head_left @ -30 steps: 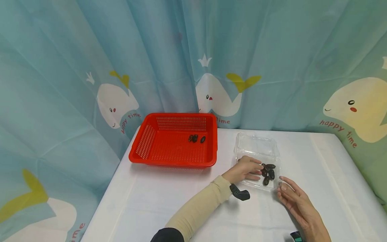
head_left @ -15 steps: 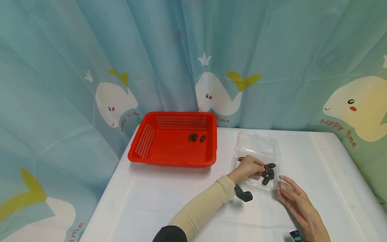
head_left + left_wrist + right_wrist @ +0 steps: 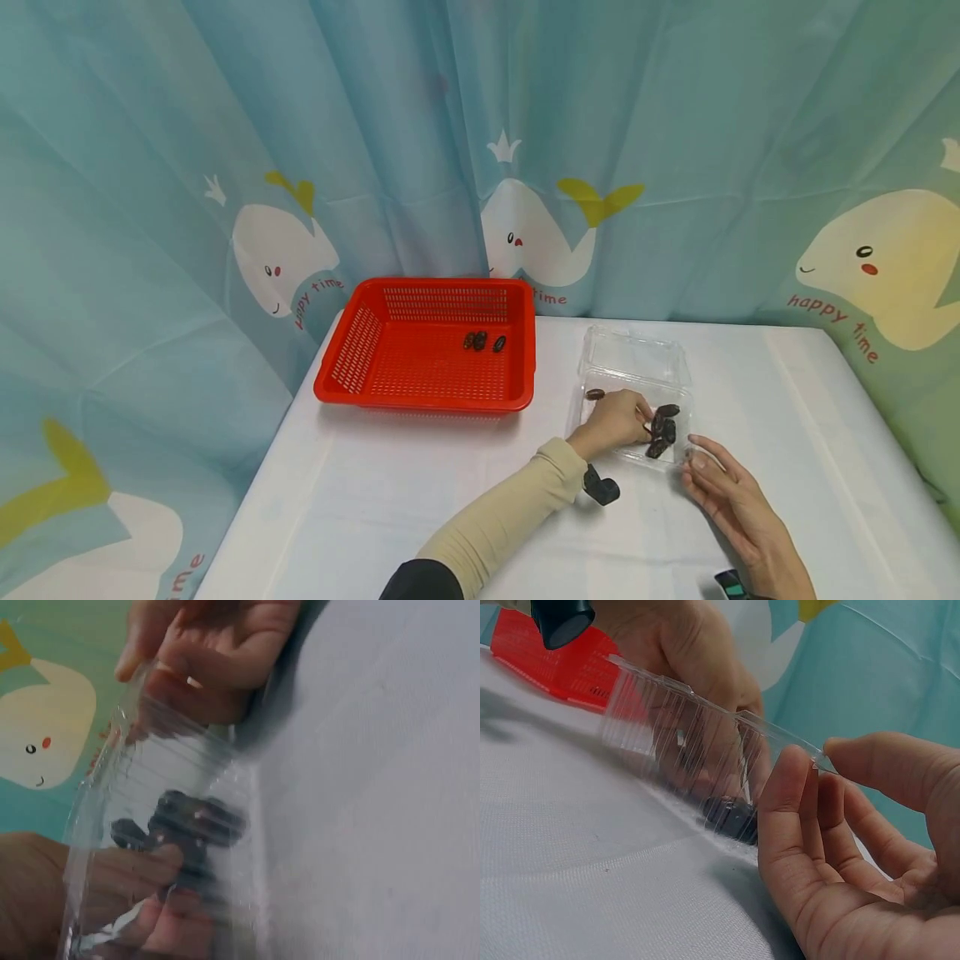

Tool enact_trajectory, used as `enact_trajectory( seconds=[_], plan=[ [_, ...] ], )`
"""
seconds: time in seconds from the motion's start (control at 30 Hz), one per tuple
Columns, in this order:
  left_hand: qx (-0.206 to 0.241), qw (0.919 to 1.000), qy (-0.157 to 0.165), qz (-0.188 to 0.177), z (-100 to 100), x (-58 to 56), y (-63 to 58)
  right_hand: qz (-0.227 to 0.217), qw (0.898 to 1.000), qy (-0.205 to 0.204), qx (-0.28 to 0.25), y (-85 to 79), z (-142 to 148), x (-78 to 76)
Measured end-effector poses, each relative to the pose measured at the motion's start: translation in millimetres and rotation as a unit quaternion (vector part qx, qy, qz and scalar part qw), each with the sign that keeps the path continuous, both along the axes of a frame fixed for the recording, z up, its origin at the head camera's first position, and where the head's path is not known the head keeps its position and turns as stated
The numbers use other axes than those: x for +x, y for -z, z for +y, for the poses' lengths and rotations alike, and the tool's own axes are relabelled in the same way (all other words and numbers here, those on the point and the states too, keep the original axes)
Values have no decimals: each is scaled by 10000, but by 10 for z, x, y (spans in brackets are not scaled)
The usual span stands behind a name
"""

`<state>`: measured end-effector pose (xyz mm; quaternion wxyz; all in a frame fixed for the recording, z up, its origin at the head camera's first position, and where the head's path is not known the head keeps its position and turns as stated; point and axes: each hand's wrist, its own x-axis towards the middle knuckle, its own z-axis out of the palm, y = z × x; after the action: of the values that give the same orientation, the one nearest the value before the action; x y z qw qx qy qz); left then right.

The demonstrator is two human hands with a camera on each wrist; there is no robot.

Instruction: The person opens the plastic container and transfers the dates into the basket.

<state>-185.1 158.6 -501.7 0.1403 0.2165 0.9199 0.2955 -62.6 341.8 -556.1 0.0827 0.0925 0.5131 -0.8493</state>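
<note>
A clear plastic clamshell box (image 3: 592, 425) lies on the table with its lid (image 3: 634, 353) folded back. Several dark brown dates (image 3: 666, 427) are bunched at its right side, and a single date (image 3: 595, 394) lies at its left. My left hand (image 3: 617, 419) reaches down inside the box, thumb and fingertips pinching a date at the pile's left edge; the fingers partly hide it. At the near right corner, my right hand (image 3: 731, 492) pinches the rim between thumb and fingers, as the right wrist view shows, where the box wall (image 3: 682, 727) stands between the hands.
A red perforated plastic basket (image 3: 352, 398) stands left of the box, with a few dates (image 3: 480, 340) in its back right part. Beneath everything is a white tablecloth (image 3: 375, 483). A blue curtain (image 3: 420, 167) with whale prints hangs behind the table.
My left hand's spread fingers have moved slightly right and closed together at the pile, uncovering the single date at the left. My right hand stays at the corner.
</note>
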Motion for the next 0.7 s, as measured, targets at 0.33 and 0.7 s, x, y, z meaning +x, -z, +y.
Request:
enact_trajectory(
  seconds=[0.33, 0.7],
  plan=[
    [-852, 9920, 716, 603, -11, -40, 56, 59, 9998, -144, -116, -11, 6, 12],
    [-1283, 9809, 647, 1309, -61, 2, 49, 131, 9997, -192, -54, -10, -1, 22]
  ],
)
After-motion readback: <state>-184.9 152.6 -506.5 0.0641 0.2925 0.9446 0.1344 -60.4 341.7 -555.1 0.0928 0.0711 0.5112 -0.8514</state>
